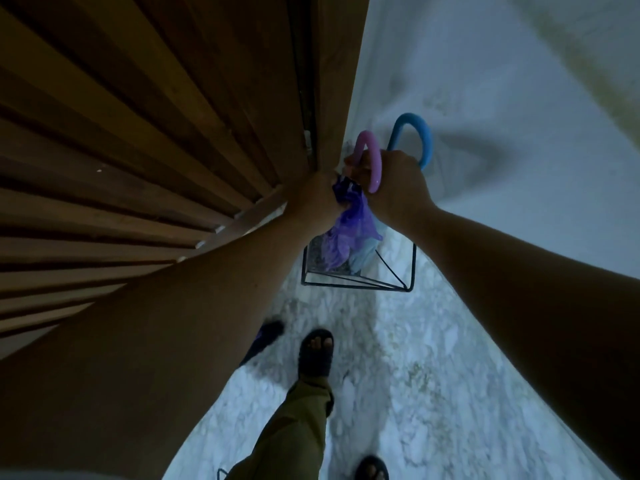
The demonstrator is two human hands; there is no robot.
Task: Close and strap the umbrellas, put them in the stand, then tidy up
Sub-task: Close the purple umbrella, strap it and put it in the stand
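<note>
Both hands work at the top of the purple umbrella (349,223), which stands nearly upright with its long axis running down from the hands into the black wire stand (360,268) on the pale floor. The right hand (394,183) is curled round the shaft just under the pink hooked handle (372,161), which arcs over its knuckles. The left hand (317,199) pinches the gathered purple fabric just below, its fingers closed on the folds. The 2 hands are touching or nearly so, the left one lower on the canopy and the nearer to any strap; I cannot tell whether a strap is fastened.

A 2nd umbrella, pale blue (363,258), already sits in the stand beside the purple one, its blue hooked handle (420,140) rising just behind the right hand. The stand sits at the foot of the wooden slatted door (156,133), against the wall corner.

The coming move likely runs straight down along that axis: settle the purple umbrella fully, then let go.
</note>
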